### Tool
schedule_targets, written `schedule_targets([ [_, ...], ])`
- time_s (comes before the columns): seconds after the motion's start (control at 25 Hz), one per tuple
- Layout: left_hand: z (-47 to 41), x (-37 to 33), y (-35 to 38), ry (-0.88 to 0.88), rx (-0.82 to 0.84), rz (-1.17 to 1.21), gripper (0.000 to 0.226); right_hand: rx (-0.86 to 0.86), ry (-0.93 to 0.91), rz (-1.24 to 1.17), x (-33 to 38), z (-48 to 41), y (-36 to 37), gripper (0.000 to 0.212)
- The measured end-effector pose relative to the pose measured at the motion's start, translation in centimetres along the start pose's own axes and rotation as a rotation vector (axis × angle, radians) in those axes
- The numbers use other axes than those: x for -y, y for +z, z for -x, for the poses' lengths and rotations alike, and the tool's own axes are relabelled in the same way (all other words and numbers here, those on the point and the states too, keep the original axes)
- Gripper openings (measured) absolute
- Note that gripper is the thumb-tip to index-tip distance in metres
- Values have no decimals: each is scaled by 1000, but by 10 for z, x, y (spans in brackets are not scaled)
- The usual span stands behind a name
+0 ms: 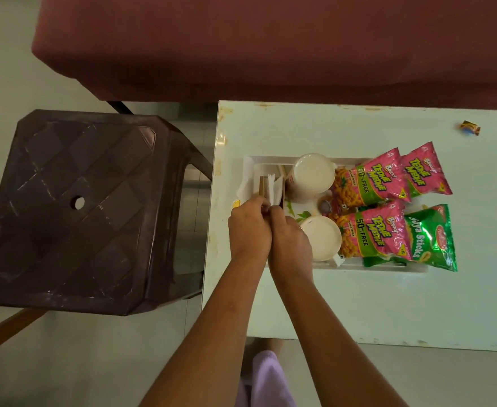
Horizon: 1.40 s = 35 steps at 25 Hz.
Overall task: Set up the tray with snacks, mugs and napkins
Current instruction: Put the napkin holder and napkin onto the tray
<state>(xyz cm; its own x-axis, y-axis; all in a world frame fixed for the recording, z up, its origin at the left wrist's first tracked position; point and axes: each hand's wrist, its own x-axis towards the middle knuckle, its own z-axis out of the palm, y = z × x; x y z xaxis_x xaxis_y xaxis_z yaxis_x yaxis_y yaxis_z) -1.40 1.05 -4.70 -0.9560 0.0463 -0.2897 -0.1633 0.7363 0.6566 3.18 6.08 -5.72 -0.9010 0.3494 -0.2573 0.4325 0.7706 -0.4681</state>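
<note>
A white tray (388,267) lies on the pale table. At its left end a brown napkin holder (262,185) stands with white napkins (274,188) in it. My left hand (248,227) and my right hand (290,245) are side by side at the holder's near edge, fingertips pinched on the napkins and holder. Two white mugs stand in the tray, one at the far side (312,176) and one at the near side (323,237). Pink snack packets (379,179) (423,171) (373,230) and a green Soya Sticks packet (432,237) cover the tray's right half.
A small wrapped candy (470,128) lies at the table's far right. A dark plastic stool (74,210) stands left of the table (358,304). A maroon sofa (270,45) runs along the far side. The table's left edge is close to the tray.
</note>
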Motion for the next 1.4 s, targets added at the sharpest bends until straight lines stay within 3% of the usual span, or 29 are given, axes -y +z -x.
schedule_targets([
  [0.28, 6, 6, 6, -83, -19, -21, 11, 80, -6, -12, -4, 3, -1, 22],
  [0.4, 7, 6, 8, -117, -32, -3, 23, 41, 28, -65, -6, 3, -2, 17],
  [0.52, 0, 6, 10, -135, 12, -20, 35, -6, 38, -127, -2, 2, -2, 28],
  [0.76, -13, 10, 9, -63, 92, -234, 38, 140, 29, 25, 1, -1, 2, 53],
  [1.0, -17, 13, 3, 28, 106, -299, 38, 150, 54, -31, 5, 0, 3, 47],
  [1.2, -19, 15, 1, 57, 122, -345, 40, 153, 144, -140, 5, -2, 7, 57],
  [1.4, -13, 16, -1, 21, 150, -253, 41, 207, 68, -29, 3, -3, 7, 62],
])
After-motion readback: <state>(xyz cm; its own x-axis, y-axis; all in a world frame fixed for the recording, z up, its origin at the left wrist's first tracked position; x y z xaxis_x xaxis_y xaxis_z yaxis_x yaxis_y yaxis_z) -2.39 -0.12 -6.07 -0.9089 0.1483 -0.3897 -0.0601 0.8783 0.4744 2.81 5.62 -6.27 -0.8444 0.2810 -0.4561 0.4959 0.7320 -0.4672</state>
